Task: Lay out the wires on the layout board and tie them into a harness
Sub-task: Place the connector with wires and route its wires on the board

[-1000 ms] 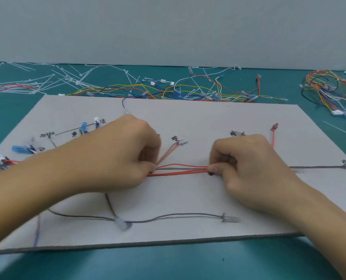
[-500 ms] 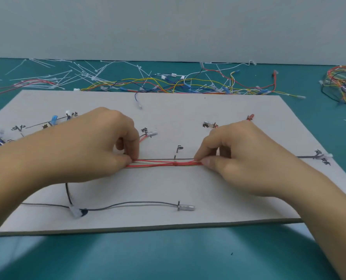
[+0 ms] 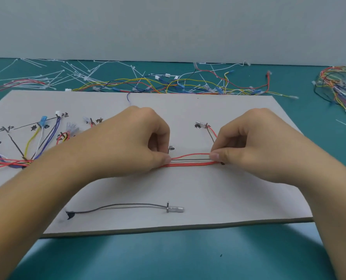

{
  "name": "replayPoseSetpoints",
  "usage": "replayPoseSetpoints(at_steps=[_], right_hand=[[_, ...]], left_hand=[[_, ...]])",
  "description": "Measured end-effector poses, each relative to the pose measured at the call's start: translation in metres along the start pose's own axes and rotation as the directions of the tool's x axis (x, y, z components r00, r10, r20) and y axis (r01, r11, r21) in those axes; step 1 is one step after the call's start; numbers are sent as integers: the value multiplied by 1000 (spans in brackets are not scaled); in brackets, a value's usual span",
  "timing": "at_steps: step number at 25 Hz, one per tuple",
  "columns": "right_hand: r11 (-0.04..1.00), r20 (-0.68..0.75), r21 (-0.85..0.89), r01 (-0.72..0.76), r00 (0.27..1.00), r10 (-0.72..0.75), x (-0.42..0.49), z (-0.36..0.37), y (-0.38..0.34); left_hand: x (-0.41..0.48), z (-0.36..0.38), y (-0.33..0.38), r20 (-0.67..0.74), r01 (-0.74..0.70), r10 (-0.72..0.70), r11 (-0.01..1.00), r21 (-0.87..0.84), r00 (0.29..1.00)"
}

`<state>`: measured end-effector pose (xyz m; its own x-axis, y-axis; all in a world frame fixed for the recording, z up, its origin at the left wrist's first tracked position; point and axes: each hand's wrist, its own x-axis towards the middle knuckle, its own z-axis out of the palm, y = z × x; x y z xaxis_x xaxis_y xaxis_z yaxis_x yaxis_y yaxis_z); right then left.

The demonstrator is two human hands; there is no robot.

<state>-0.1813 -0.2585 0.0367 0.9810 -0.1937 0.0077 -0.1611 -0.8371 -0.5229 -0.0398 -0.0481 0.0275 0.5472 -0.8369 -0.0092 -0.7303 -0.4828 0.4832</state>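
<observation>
Red wires (image 3: 190,164) run left-right (pinched).

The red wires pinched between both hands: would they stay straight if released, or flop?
Likely floppy: the red wires lie straight only where the left hand and right hand pinch them taut, and one strand bows upward. Probably very light, being so thin. Unlikely to roll far on the matte-looking layout board.
</observation>
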Motion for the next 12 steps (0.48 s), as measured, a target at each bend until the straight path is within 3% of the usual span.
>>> replayPoseSetpoints(at_steps=[6, 12], right_hand=[[995, 130, 59, -77, 989, 69, 2, -12, 12], [977, 178, 142, -160, 975, 133, 2, -21, 20]], left_hand=[[3, 0, -2, 36, 12, -10, 998, -67, 999], [5, 5, 6, 24, -29, 29, 999, 14, 999]])
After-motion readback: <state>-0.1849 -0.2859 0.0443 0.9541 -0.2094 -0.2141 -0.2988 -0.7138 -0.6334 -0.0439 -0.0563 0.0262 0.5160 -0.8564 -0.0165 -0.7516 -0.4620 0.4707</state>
